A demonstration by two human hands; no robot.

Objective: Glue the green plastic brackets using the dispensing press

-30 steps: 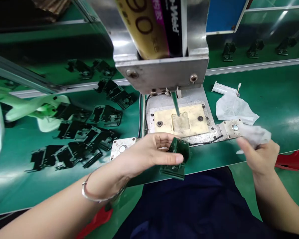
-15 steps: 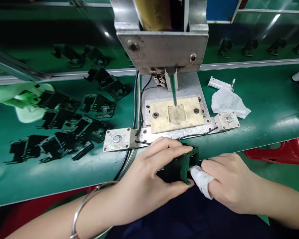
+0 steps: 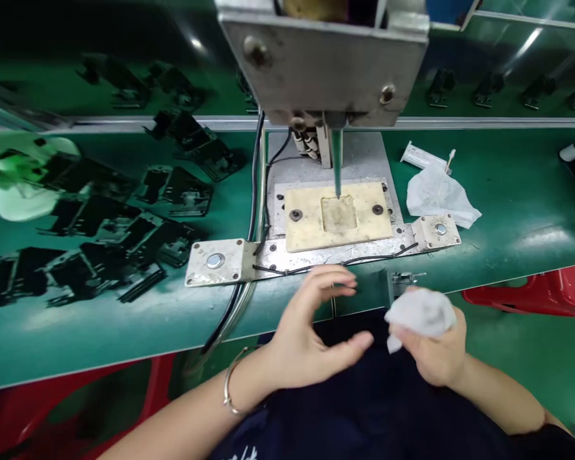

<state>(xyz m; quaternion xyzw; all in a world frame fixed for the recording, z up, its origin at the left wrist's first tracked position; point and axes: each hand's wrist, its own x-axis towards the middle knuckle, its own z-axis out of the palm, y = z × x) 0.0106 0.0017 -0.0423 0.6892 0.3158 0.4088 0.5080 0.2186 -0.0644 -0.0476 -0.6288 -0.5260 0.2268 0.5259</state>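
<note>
Over the near edge of the bench, my left hand (image 3: pixel 316 332) is open, thumb and fingers apart with nothing between them. My right hand (image 3: pixel 431 348) is closed on a crumpled white cloth (image 3: pixel 421 313). Just beyond the cloth, a dark plastic part (image 3: pixel 390 287) with a small metal piece sticks out; the cloth hides much of it, and it appears to be held in the same hand. In front of both hands lies a cream fixture plate (image 3: pixel 306 230) with a square recess, and a green dispensing needle (image 3: pixel 337 163) points down at it.
Several black plastic parts (image 3: pixel 100 268) lie on the left of the bench. A pale green shape (image 3: pixel 23 179), blurred, is beside them. Metal button boxes (image 3: pixel 215 262) flank the fixture. White tissue (image 3: pixel 441 195) and a clear syringe tube (image 3: pixel 421 156) rest at right. A red stool (image 3: pixel 541 291) stands beyond the edge.
My left hand has let go of the dark plastic part and opened. My right hand has turned over with the cloth, and the part now shows beside it, further right.
</note>
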